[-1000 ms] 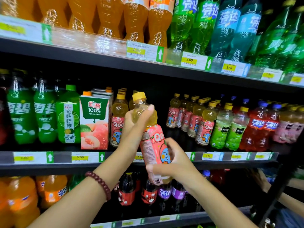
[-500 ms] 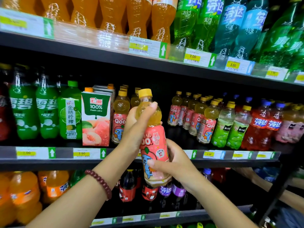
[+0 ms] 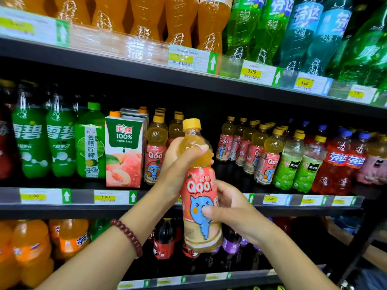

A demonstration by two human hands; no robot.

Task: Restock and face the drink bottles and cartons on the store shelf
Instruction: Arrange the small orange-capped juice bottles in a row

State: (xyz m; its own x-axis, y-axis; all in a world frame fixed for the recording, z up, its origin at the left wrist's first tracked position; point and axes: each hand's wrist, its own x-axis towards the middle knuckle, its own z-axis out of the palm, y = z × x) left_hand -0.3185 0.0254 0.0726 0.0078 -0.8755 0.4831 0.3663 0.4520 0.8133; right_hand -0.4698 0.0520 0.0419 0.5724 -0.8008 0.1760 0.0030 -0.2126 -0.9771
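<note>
The left hand [image 3: 178,162] wraps the shoulder of the yellow-capped, pink-labelled plastic juice bottle [image 3: 200,197]; the right hand [image 3: 228,208] pinches its label. Full, it likely handles heavy, its thin wall yielding and slick, so the narrow labelled waist looks the firmest hold.

One view only — a wide-angle camera worn on the person's head, facing straight into a stocked store shelf [image 3: 188,208] at close range. It looks forward and a little down, so the forearms enter from the bottom edge and meet near the middle. The upper shelf edge [image 3: 146,65] slants down to the right and bends with the lens — the frame is tilted. With a single view, nothing is shared.
</note>
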